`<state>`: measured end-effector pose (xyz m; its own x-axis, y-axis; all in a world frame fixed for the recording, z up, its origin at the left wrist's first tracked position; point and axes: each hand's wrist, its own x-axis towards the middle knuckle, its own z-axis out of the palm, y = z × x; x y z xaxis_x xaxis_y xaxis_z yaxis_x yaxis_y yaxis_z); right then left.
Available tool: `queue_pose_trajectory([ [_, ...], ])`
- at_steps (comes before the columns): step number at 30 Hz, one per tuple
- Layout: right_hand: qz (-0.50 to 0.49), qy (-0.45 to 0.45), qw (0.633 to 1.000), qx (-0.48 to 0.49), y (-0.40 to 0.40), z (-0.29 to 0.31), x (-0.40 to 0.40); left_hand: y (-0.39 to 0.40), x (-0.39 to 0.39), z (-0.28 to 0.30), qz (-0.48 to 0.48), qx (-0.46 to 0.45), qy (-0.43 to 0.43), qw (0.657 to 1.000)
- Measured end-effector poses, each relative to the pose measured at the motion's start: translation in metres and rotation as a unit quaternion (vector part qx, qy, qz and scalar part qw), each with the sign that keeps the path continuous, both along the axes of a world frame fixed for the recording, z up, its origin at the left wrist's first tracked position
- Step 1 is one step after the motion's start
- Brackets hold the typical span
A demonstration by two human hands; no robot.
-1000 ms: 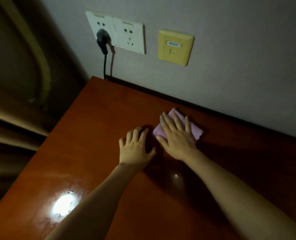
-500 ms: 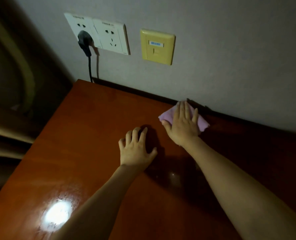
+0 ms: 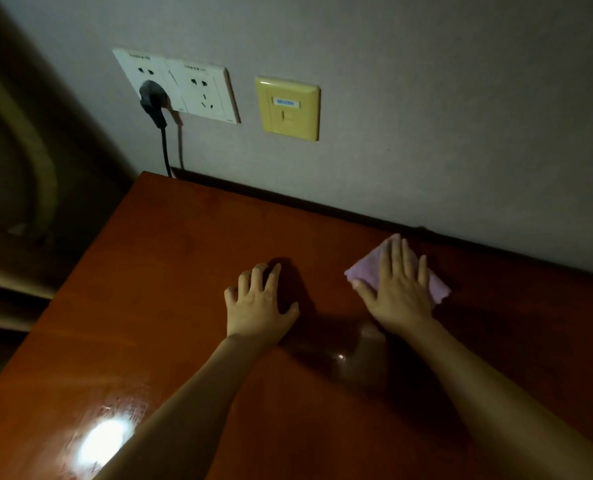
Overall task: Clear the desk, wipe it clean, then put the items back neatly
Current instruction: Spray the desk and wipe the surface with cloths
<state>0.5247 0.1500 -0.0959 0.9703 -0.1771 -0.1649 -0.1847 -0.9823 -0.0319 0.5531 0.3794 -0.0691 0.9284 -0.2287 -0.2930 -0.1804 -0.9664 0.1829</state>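
Observation:
A glossy reddish-brown desk (image 3: 170, 306) fills the lower part of the head view. My right hand (image 3: 397, 294) lies flat, fingers straight, pressing a folded pink cloth (image 3: 366, 271) onto the desk close to the back edge by the wall. The cloth shows past the fingers on both sides; its middle is hidden under the hand. My left hand (image 3: 258, 306) rests palm down on the bare wood to the left of the cloth, fingers slightly spread, holding nothing.
The grey wall carries two white sockets (image 3: 201, 90), a black plug and cord (image 3: 153, 102) dropping behind the desk's back left corner, and a yellow wall plate (image 3: 288, 112). Curtains (image 3: 18, 168) hang beyond the desk's left edge. A lamp glare (image 3: 102, 441) marks the front left.
My right hand has slid the pink cloth back toward the wall and then rightward along the back edge. My left hand has stayed in place on the desk.

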Motion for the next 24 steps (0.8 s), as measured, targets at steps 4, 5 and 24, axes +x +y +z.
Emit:
queue_pose_trajectory([
  [4,-0.04,0.017,0.999,-0.016,0.017,0.008,0.038,0.003,-0.005,-0.003,-0.005,0.001,-0.014,1.0],
  [5,-0.041,0.017,0.999,-0.013,0.026,0.009,0.044,0.003,-0.008,-0.003,-0.005,0.001,-0.015,1.0],
  [24,-0.052,0.034,0.997,-0.037,0.013,0.007,-0.036,0.024,-0.071,0.004,-0.015,0.018,0.017,1.0],
])
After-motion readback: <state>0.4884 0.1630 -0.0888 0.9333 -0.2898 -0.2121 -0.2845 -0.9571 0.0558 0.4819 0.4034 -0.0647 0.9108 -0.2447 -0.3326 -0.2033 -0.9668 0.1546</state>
